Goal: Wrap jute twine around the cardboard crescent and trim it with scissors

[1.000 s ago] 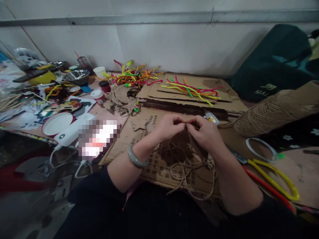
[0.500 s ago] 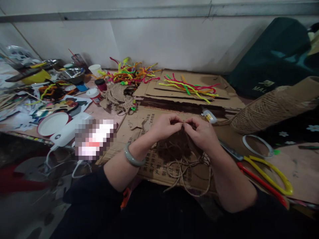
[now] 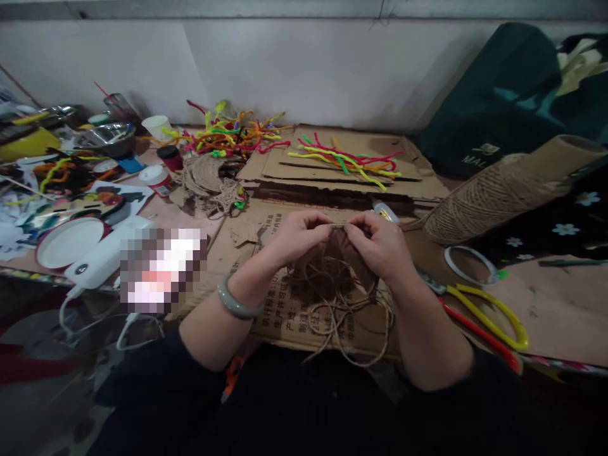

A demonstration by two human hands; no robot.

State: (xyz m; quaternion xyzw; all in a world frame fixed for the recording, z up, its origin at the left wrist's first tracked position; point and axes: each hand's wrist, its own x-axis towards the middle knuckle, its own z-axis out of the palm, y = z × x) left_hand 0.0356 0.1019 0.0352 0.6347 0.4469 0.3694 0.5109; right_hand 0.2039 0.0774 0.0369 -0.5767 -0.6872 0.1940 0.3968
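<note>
Two bare hands meet low over the middle of the pinkish counter (image 3: 565, 316), fingertips nearly touching. On the left hand (image 3: 301, 239) the thumb and fingers are closed in a tight pinch; the right hand (image 3: 384, 247) pinches the same way, facing it. Between them they grip a short stretch of thin brown jute twine (image 3: 338, 226), which bridges the narrow gap; more of it falls in loose loops below the hands. A flat brown piece (image 3: 365, 269) hangs beneath the right palm, too dark and covered to identify.

Under the loops lies flattened brown cardboard printed with black characters (image 3: 275, 304). A pale grey-green bangle (image 3: 237, 304) circles the left wrist, and a small brown star-shaped cutout (image 3: 247, 234) lies just beyond the left forearm. A clear bottle with a yellow label (image 3: 386, 212) lies behind the right hand. Beside the right forearm are scissors with yellow and red handles (image 3: 491, 311), a white ring with a green tip (image 3: 468, 249) and a tilted cardboard tube wound with twine (image 3: 484, 199). Farther back, fuzzy pink, yellow, green and orange stems (image 3: 354, 163) rest on stacked cardboard. To the left, a white oblong device (image 3: 109, 250) sits near a white red-rimmed dish (image 3: 71, 244).
</note>
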